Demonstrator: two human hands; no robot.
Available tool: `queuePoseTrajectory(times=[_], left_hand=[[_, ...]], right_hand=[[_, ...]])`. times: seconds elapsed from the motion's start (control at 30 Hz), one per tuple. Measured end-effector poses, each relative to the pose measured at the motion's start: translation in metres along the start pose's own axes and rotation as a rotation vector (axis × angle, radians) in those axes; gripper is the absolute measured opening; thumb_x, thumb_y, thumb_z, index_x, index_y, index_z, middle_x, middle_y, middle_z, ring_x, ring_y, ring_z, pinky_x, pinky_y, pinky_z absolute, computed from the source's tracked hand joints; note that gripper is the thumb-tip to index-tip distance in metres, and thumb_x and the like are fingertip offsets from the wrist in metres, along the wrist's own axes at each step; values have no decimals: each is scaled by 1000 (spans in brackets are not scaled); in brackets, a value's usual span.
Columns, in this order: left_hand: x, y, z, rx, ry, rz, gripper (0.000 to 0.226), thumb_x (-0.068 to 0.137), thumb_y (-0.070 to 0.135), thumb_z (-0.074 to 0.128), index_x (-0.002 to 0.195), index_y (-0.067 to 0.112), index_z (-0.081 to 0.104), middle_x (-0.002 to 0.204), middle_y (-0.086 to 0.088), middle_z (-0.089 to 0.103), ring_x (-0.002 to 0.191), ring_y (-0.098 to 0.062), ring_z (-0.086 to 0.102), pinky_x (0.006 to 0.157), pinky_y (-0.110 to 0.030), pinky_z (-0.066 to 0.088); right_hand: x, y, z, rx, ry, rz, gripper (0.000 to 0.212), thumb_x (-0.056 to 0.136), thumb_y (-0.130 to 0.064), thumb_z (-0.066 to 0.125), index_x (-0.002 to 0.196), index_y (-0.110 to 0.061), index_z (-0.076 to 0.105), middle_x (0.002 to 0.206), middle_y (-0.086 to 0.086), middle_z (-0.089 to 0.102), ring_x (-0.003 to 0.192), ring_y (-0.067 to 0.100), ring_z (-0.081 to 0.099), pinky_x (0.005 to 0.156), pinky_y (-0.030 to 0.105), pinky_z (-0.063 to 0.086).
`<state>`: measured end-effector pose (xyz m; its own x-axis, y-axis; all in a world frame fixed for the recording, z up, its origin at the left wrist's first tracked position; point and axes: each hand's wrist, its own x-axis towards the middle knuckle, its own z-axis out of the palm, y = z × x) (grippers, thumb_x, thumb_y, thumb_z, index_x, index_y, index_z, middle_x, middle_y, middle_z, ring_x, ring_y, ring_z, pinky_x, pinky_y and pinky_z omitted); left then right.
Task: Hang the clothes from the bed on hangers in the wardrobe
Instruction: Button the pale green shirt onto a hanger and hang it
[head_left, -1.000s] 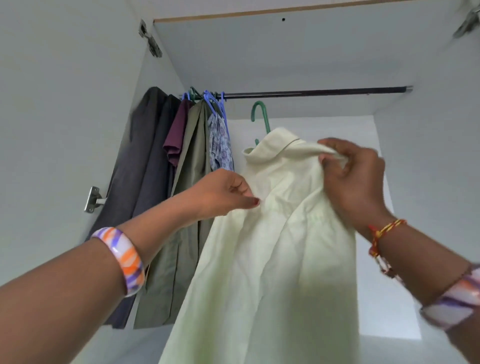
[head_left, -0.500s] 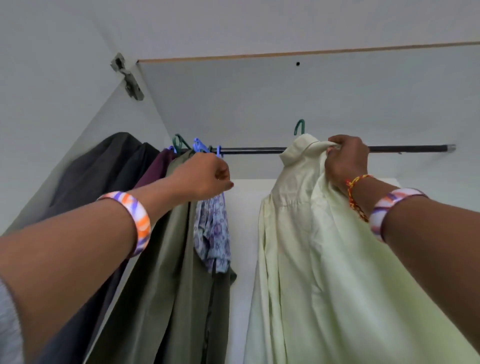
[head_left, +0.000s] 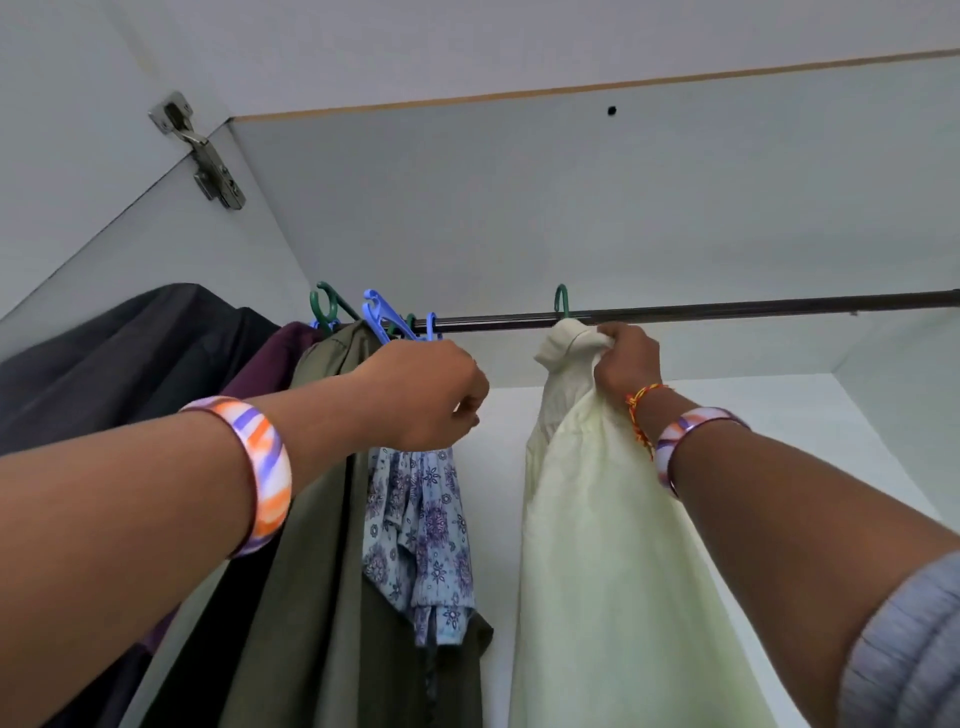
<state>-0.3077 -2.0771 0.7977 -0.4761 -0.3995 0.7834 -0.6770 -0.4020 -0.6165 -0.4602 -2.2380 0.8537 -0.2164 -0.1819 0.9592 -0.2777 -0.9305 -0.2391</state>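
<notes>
Both my hands are up at the wardrobe rail, one on each side of a gap.

My right hand (head_left: 626, 358) is clenched on the collar of the pale yellow shirt (head_left: 597, 545), whose green hanger hook (head_left: 561, 301) sits over the dark rail (head_left: 727, 312) at 12 o'clock. My left hand (head_left: 426, 397) is curled shut against the floral garment (head_left: 421, 530) at 10 o'clock; what it grips, I cannot tell. Further left hang an olive garment (head_left: 322, 545), a maroon one (head_left: 275, 358) and a dark grey one (head_left: 130, 353): five pieces. The rail runs bare toward 3 o'clock. A hinge (head_left: 202, 150) sits at 11. No writing visible.
</notes>
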Motion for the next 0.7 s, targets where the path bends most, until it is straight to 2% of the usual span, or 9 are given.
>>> queuePoseTrajectory(times=[0.1,0.17,0.23,0.37,0.43,0.57,0.7], left_hand=[[-1,-10,8,27,8,-15,21,91,29,46,89,17,62,95,5,61,78,-15,49,66,-27,44],[-3,-17,11,57,32,-32,22,91,29,46,92,17,63,95,4,61,79,-16,52,66,-28,45],[-4,-22,14,115,91,-77,21,91,28,45,91,16,62,93,3,59,77,-17,49,62,-27,38],[-12,-30,19,125,425,-146,26,89,24,46,82,8,65,80,-7,61,74,-30,55,57,-30,30],[-18,-32,18,74,544,-194,29,83,26,44,76,7,65,75,-8,61,71,-32,55,56,-30,32],[-31,-41,18,-3,514,-373,21,89,25,48,84,11,64,88,-5,59,87,-27,53,62,-30,27],[-51,-60,20,-67,422,-417,18,87,26,51,83,13,63,86,-2,60,82,-22,52,62,-29,34]], right_hand=[[8,2,18,-86,-76,16,31,89,2,45,118,0,58,124,21,56,116,35,51,94,31,39],[10,1,30,-147,-131,3,28,88,1,48,114,4,59,121,25,57,113,38,52,91,34,42],[9,-4,40,-157,-166,-18,27,88,-1,48,113,6,58,119,26,58,112,39,53,87,34,43],[2,-27,65,-138,-253,-94,29,90,-6,49,116,5,57,121,24,57,115,37,51,87,31,41],[-4,-46,83,-84,-313,-124,31,91,-7,49,119,3,55,126,23,55,118,36,50,89,30,40],[-23,-85,117,-3,-410,-173,21,94,-12,48,111,-2,55,127,24,54,118,36,50,88,30,39],[-37,-105,142,5,-485,-174,36,95,-18,49,125,2,49,129,23,51,119,36,49,92,31,40]])
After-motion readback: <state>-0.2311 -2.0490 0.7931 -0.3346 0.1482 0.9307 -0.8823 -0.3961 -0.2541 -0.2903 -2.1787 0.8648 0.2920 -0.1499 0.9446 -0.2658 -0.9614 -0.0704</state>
